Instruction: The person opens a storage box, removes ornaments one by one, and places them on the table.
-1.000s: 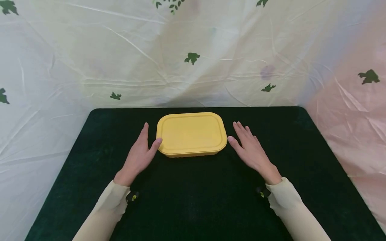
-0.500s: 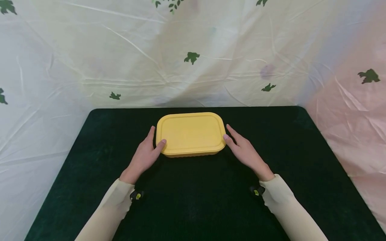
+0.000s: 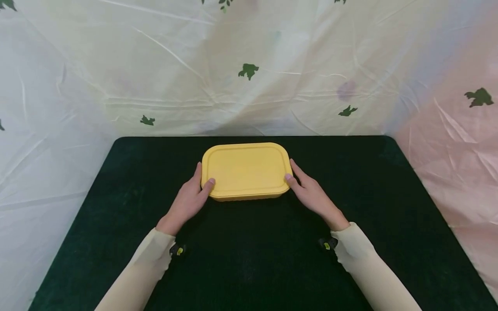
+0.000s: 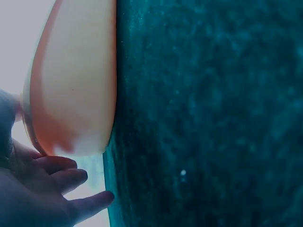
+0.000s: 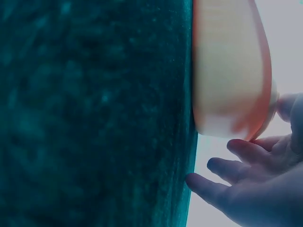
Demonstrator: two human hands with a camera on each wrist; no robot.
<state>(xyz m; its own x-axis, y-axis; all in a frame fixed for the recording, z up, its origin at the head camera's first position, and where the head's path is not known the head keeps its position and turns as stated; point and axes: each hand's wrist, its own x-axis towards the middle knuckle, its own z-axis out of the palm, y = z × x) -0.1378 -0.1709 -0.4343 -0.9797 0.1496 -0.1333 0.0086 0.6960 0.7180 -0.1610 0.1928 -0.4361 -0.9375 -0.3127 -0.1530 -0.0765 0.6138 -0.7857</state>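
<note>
A yellow rectangular container with rounded corners and a fitted lid sits on the dark green tabletop, near its far edge. My left hand holds its left end, thumb on the lid's front left corner and fingers along the side. At the opposite end, my right hand grips in a mirrored way, thumb on the lid's right rim. Both wrist views show the container's side wall standing on the cloth, with fingers close under the lid's rim and the lower fingers spread. Whatever is inside is hidden by the lid.
The dark green table has rounded far corners. Behind it hangs a pale, wrinkled cloth with green leaf-like patches, and further cloth covers both sides. Each wrist carries a small dark device, such as the one at the left cuff.
Both hands have moved inward from beside the container to its two ends, and the thumbs now lie on the lid. The container has stayed in place; the head view has tilted slightly.
</note>
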